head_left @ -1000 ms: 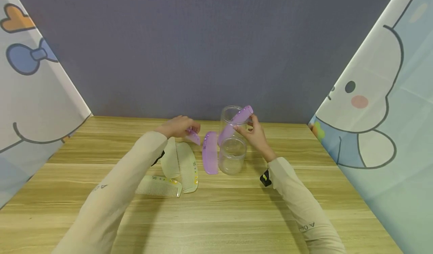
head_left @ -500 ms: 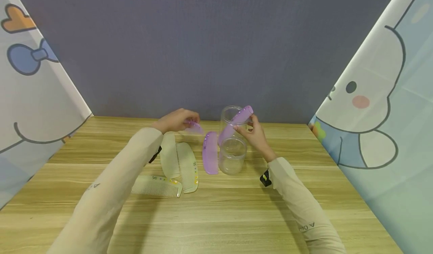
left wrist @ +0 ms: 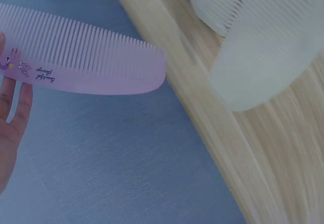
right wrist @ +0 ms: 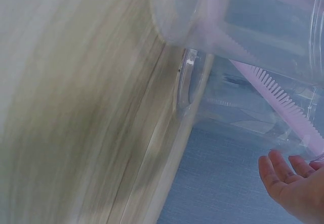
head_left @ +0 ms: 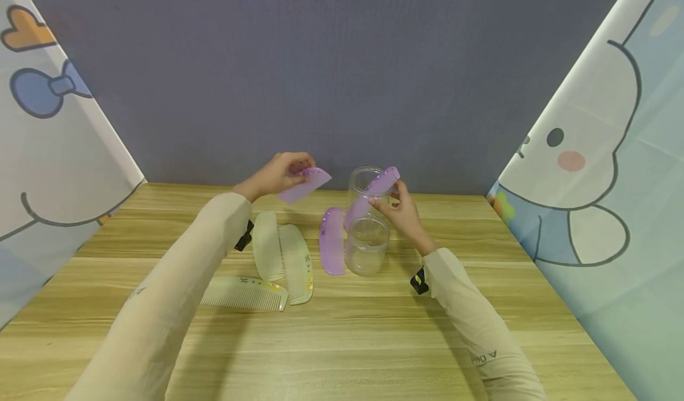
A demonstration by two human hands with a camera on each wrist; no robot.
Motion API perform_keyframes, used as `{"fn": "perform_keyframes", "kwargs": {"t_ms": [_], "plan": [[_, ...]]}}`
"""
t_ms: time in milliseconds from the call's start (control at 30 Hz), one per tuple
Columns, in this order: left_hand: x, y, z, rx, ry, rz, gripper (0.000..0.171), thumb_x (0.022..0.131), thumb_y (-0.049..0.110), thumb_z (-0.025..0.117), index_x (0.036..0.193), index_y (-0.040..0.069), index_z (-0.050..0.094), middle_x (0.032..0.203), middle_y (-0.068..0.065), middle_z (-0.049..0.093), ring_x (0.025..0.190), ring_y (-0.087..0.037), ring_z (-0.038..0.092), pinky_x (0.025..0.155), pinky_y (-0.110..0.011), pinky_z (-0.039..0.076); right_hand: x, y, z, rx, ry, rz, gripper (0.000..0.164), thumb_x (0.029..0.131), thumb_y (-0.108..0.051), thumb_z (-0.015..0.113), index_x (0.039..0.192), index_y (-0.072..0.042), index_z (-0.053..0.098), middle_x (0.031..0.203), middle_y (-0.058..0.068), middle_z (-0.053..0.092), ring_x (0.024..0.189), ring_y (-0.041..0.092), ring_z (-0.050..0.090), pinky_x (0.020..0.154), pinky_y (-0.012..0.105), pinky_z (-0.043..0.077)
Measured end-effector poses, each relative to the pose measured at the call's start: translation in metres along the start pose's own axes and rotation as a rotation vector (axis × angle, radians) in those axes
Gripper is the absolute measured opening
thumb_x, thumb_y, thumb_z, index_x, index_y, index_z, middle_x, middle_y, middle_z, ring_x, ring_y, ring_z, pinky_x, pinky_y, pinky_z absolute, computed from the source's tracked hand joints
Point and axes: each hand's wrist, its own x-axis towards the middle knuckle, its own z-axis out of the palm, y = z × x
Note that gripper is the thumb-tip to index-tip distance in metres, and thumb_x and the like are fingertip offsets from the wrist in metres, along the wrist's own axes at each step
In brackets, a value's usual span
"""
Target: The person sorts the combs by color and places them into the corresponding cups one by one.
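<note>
I'm pinching a purple comb [head_left: 303, 189] in left fingers [left wrist: 22, 106], right fingers [right wrist: 270, 177] gripping the rear jar [head_left: 358, 190], likely mid-filling, next needing aimed insertion.

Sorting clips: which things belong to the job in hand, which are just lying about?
Likely in the job:
held purple comb, in the left hand
rear jar, at the right hand
slanting purple comb in that jar

Apparently idle:
flat purple comb
three pale green combs
front jar, role unclear
</note>
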Motion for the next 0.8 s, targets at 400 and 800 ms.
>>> {"fn": "perform_keyframes", "kwargs": {"t_ms": [400,800], "plan": [[0.012,0.014,-0.01,-0.161,0.192,-0.068,0.022,0.08,0.0,0.065,0.101,0.001,0.06,0.095,-0.016,0.063,0.08,-0.026,0.062,0.07,-0.037,0.055,-0.001,0.0,-0.001,0.003,-0.001,-0.013,0.07,0.082,-0.025,0.068,0.137,-0.005,0.03,0.137,0.02,0.04,0.121,0.04,0.043,0.097,0.054,0.038],[0.029,0.049,-0.019,-0.233,0.381,-0.084,0.025,0.08,0.006,0.067,0.104,0.001,0.059,0.096,-0.012,0.061,0.078,-0.018,0.062,0.068,-0.025,0.054,-0.003,-0.004,-0.003,0.035,-0.002,0.024,0.073,0.082,-0.021,0.068,0.139,-0.001,0.027,0.139,0.022,0.037,0.123,0.041,0.041,0.099,0.056,0.036]]}}
